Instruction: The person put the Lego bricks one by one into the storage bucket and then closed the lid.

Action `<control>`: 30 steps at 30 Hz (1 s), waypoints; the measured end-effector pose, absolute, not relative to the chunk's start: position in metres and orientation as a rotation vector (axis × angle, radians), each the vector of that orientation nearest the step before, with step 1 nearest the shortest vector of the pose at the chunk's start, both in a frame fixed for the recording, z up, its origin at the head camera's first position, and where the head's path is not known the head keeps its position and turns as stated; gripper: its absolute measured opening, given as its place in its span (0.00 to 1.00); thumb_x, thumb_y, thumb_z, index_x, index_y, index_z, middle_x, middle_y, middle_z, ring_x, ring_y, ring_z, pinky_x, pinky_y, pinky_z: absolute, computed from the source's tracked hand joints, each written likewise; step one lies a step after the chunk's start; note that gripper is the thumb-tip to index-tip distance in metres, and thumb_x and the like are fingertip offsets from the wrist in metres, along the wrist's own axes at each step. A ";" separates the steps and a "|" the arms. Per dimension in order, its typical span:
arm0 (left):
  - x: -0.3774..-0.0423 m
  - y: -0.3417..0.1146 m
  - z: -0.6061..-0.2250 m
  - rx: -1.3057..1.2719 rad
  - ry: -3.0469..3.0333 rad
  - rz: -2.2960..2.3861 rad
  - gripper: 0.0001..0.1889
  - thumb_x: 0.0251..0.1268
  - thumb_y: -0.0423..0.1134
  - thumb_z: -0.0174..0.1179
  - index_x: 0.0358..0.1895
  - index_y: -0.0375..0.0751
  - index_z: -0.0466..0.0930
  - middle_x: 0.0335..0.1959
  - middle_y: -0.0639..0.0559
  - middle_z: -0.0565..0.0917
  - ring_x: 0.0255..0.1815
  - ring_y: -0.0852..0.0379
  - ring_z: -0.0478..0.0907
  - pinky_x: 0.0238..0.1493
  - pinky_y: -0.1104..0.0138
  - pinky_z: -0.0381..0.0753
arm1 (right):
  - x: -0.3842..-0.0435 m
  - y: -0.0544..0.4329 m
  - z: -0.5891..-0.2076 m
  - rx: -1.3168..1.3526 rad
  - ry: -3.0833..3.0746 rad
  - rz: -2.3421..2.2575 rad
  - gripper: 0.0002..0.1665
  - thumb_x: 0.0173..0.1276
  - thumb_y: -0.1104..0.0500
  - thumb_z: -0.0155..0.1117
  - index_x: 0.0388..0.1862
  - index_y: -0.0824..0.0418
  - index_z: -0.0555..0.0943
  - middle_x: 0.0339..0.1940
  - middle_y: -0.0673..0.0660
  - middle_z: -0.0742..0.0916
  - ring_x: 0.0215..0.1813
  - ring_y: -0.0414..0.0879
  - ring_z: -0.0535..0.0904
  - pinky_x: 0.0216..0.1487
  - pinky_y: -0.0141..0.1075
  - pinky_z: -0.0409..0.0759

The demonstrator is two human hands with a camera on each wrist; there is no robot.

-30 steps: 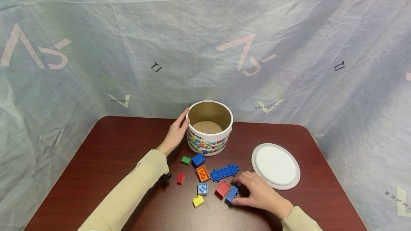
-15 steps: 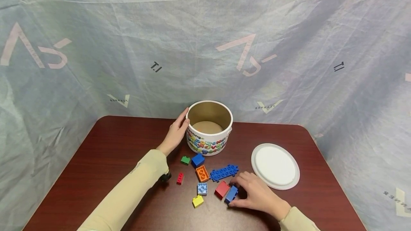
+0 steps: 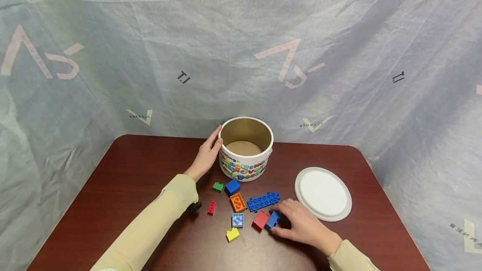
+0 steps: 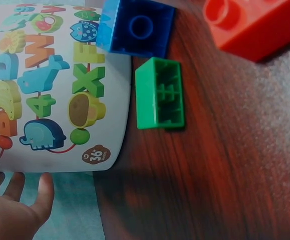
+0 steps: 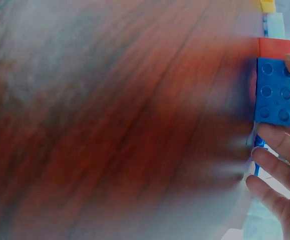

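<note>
My left hand [image 3: 205, 157] rests its straight fingers against the left side of a white bucket [image 3: 244, 168] printed with colourful letters. In the left wrist view its fingertips touch the bucket wall [image 4: 59, 160]. My right hand [image 3: 301, 226] pinches a blue building brick [image 3: 273, 219] between thumb and index finger. The right wrist view shows the studs of that blue brick [image 5: 275, 92] facing the camera; the other fingers are spread. Beside it is a red brick [image 3: 260, 221], and beyond lies a long blue base piece [image 3: 263, 201].
Between the arms lie more bricks: green [image 3: 217, 186], blue [image 3: 232, 187], orange [image 3: 237, 202], small red [image 3: 211, 208], light blue [image 3: 237, 220] and yellow [image 3: 232, 234]. A white lid [image 3: 323, 193] lies at the right on the brown table [image 3: 150, 166]. Grey cloth [image 3: 226, 53] hangs behind.
The blue brick at my right hand has turned and shifted slightly up and to the right, against the red brick. My left hand and the bucket have kept their places.
</note>
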State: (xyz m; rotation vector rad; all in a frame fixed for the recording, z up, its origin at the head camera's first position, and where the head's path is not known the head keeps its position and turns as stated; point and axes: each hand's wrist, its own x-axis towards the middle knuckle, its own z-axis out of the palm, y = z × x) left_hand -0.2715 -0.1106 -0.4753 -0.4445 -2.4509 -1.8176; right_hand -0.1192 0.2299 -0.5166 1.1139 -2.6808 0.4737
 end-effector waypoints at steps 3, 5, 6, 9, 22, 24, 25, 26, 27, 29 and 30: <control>-0.272 -0.111 -0.475 -0.453 -2.449 -1.820 0.30 0.87 0.47 0.46 0.86 0.55 0.52 0.85 0.50 0.56 0.83 0.45 0.55 0.79 0.45 0.61 | -0.120 0.231 -0.515 1.091 -2.702 0.469 0.30 0.65 0.37 0.76 0.55 0.57 0.86 0.45 0.46 0.86 0.46 0.39 0.80 0.48 0.39 0.84; -0.272 -0.111 -0.475 -0.449 -2.452 -1.817 0.30 0.87 0.48 0.45 0.86 0.55 0.53 0.85 0.51 0.56 0.84 0.45 0.55 0.79 0.45 0.61 | -0.120 0.231 -0.513 1.077 -2.729 0.476 0.31 0.65 0.38 0.75 0.55 0.58 0.86 0.47 0.48 0.87 0.47 0.41 0.81 0.49 0.40 0.85; -0.272 -0.111 -0.475 -0.449 -2.453 -1.815 0.30 0.87 0.48 0.45 0.86 0.55 0.53 0.85 0.51 0.56 0.84 0.46 0.54 0.79 0.45 0.60 | -0.120 0.231 -0.512 1.067 -2.740 0.479 0.31 0.65 0.38 0.75 0.56 0.59 0.86 0.47 0.48 0.87 0.48 0.41 0.81 0.49 0.40 0.85; -0.273 -0.111 -0.475 -0.449 -2.455 -1.813 0.30 0.87 0.48 0.45 0.86 0.55 0.53 0.85 0.51 0.56 0.84 0.46 0.54 0.79 0.45 0.59 | -0.120 0.232 -0.509 1.044 -2.771 0.491 0.31 0.66 0.39 0.75 0.56 0.59 0.85 0.48 0.49 0.88 0.49 0.41 0.82 0.50 0.40 0.85; -0.272 -0.111 -0.475 -0.439 -2.466 -1.806 0.30 0.88 0.47 0.45 0.86 0.56 0.53 0.85 0.51 0.55 0.84 0.47 0.53 0.80 0.46 0.59 | -0.127 0.233 -0.491 1.058 -2.774 0.496 0.31 0.61 0.47 0.81 0.58 0.60 0.84 0.49 0.51 0.88 0.49 0.42 0.82 0.51 0.41 0.87; -0.272 -0.111 -0.476 -0.434 -2.468 -1.804 0.30 0.88 0.48 0.45 0.86 0.57 0.53 0.85 0.52 0.56 0.84 0.47 0.53 0.80 0.46 0.59 | -0.129 0.233 -0.486 1.069 -2.755 0.488 0.31 0.60 0.48 0.81 0.58 0.61 0.84 0.49 0.51 0.88 0.49 0.42 0.82 0.51 0.41 0.87; -0.272 -0.111 -0.475 -0.435 -2.469 -1.803 0.30 0.88 0.48 0.45 0.86 0.57 0.53 0.85 0.52 0.56 0.84 0.47 0.53 0.80 0.46 0.59 | -0.130 0.234 -0.483 1.076 -2.745 0.483 0.31 0.60 0.48 0.82 0.58 0.61 0.84 0.49 0.51 0.88 0.49 0.42 0.82 0.51 0.41 0.86; -0.272 -0.111 -0.475 -0.437 -2.470 -1.803 0.30 0.88 0.48 0.45 0.86 0.57 0.52 0.85 0.51 0.55 0.84 0.47 0.53 0.80 0.46 0.59 | -0.132 0.234 -0.481 1.081 -2.740 0.485 0.31 0.60 0.48 0.82 0.58 0.61 0.84 0.49 0.51 0.88 0.49 0.43 0.82 0.52 0.42 0.86; -0.272 -0.112 -0.475 -0.438 -2.471 -1.802 0.30 0.88 0.48 0.45 0.86 0.57 0.52 0.85 0.51 0.55 0.84 0.47 0.53 0.80 0.46 0.59 | -0.133 0.234 -0.478 1.085 -2.738 0.487 0.32 0.60 0.49 0.82 0.59 0.61 0.84 0.49 0.51 0.88 0.49 0.43 0.82 0.52 0.42 0.86; -0.273 -0.112 -0.475 -0.437 -2.476 -1.799 0.30 0.87 0.48 0.45 0.86 0.57 0.53 0.85 0.51 0.56 0.84 0.47 0.53 0.80 0.46 0.58 | -0.135 0.234 -0.473 1.093 -2.738 0.488 0.32 0.60 0.49 0.81 0.59 0.61 0.84 0.50 0.51 0.88 0.50 0.43 0.82 0.53 0.42 0.86; -0.273 -0.112 -0.475 -0.438 -2.476 -1.797 0.30 0.87 0.47 0.45 0.86 0.56 0.53 0.85 0.51 0.56 0.84 0.46 0.53 0.80 0.45 0.58 | -0.136 0.234 -0.470 1.096 -2.739 0.491 0.32 0.61 0.49 0.81 0.60 0.62 0.84 0.50 0.51 0.88 0.50 0.43 0.82 0.53 0.43 0.86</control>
